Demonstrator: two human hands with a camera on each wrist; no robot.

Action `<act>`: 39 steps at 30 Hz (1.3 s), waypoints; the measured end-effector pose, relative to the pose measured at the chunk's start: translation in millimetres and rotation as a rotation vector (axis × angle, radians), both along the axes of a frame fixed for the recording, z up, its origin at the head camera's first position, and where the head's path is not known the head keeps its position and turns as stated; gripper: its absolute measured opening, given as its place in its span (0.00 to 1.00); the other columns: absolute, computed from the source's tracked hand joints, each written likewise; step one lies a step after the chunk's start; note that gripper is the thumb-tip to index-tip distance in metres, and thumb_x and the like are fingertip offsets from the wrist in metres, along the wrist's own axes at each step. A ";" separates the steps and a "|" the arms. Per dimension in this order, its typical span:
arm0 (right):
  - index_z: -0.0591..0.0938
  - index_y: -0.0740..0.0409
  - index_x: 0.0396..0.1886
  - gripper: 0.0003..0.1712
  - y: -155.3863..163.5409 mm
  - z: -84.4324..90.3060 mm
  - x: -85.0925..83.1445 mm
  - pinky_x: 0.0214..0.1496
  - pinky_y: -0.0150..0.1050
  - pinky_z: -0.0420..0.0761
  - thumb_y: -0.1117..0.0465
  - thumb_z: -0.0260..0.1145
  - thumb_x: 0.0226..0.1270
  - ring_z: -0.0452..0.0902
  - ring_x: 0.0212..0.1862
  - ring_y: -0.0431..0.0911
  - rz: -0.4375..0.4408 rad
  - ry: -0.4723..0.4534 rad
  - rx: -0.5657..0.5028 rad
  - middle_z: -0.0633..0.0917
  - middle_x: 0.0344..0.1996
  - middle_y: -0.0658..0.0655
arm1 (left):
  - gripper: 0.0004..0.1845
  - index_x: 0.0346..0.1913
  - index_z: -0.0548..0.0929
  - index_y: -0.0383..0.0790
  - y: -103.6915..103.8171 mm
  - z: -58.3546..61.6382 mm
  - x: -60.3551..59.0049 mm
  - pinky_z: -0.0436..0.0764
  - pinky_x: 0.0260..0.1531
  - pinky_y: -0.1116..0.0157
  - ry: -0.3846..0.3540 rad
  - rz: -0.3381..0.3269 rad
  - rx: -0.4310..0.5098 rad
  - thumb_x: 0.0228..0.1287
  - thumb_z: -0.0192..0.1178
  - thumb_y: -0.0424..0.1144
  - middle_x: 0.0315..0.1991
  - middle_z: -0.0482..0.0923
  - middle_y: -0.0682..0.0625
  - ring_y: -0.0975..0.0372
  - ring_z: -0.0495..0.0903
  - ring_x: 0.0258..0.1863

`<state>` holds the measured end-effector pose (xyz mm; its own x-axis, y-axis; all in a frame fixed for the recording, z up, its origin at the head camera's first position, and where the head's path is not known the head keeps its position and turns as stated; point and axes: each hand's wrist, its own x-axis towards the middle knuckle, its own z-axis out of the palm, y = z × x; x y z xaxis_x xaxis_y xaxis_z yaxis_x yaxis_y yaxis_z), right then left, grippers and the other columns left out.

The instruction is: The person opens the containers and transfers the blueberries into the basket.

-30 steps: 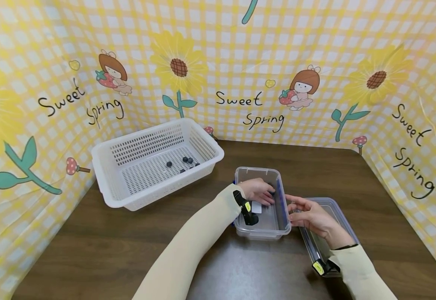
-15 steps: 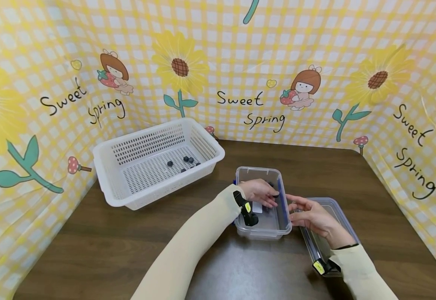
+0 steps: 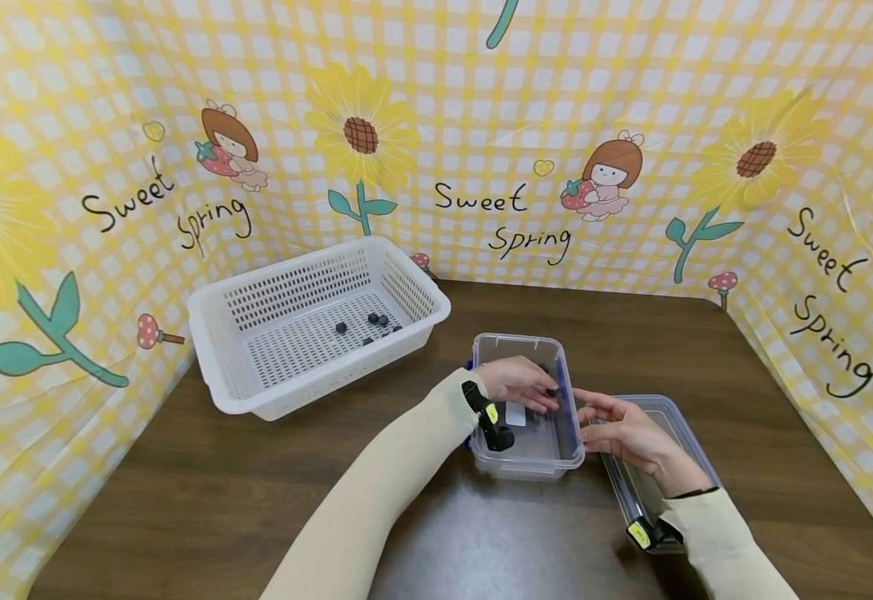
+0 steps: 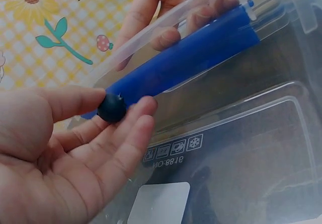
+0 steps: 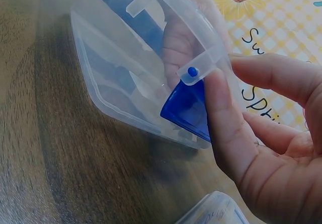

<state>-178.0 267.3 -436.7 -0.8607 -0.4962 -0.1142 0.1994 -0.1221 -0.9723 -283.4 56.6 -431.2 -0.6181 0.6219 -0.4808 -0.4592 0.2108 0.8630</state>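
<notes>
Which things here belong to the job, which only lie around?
Likely in the job:
dark berry, pinched by the left hand
clear container, right hand touching it
white basket holding more berries

Apparently apart:
clear piece, perhaps a lid
yellow checked cloth

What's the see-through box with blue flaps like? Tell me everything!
The see-through box looks like clear plastic, with rounded corners, blue flaps on two sides, symbols and a white rectangle on its bottom. It stands upright and open-topped on the table. The left hand, reaching in, holds a dark berry; the right hand touches its outside.
</notes>
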 end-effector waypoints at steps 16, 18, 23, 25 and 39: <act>0.54 0.75 0.75 0.41 -3.2 2.1 0.9 0.45 0.40 0.87 0.77 0.63 0.66 0.83 0.39 0.44 -0.023 -0.009 0.058 0.80 0.42 0.56 | 0.16 0.58 0.78 0.21 -20.5 26.8 -1.7 0.74 0.61 0.47 0.091 0.038 0.165 0.70 0.57 0.23 0.42 0.85 0.33 0.55 0.87 0.37; 0.53 0.76 0.74 0.42 -3.4 2.0 0.5 0.45 0.40 0.87 0.77 0.62 0.66 0.83 0.39 0.45 -0.022 -0.003 0.061 0.80 0.42 0.56 | 0.16 0.58 0.77 0.20 -24.3 31.5 -2.9 0.73 0.62 0.46 0.108 0.042 0.178 0.69 0.57 0.23 0.41 0.85 0.34 0.56 0.87 0.37; 0.51 0.77 0.75 0.43 -3.6 2.0 -1.0 0.45 0.40 0.87 0.77 0.63 0.65 0.83 0.39 0.45 -0.029 0.006 0.066 0.80 0.42 0.56 | 0.17 0.58 0.76 0.19 -34.2 41.3 -7.0 0.73 0.62 0.47 0.129 0.081 0.187 0.69 0.57 0.22 0.36 0.86 0.39 0.58 0.86 0.33; 0.52 0.77 0.75 0.43 -3.7 1.5 -1.4 0.44 0.40 0.87 0.77 0.63 0.65 0.83 0.39 0.45 -0.032 0.005 0.061 0.80 0.42 0.56 | 0.17 0.58 0.76 0.19 -39.5 44.1 -9.4 0.73 0.62 0.47 0.128 0.103 0.182 0.68 0.58 0.22 0.35 0.86 0.40 0.58 0.86 0.32; 0.55 0.74 0.74 0.41 -3.7 -2.8 -1.2 0.43 0.39 0.87 0.78 0.62 0.64 0.83 0.38 0.45 -0.026 0.005 0.030 0.81 0.41 0.55 | 0.17 0.60 0.75 0.19 -108.5 75.1 -32.9 0.71 0.63 0.46 0.236 0.221 0.183 0.70 0.56 0.22 0.33 0.86 0.43 0.58 0.87 0.34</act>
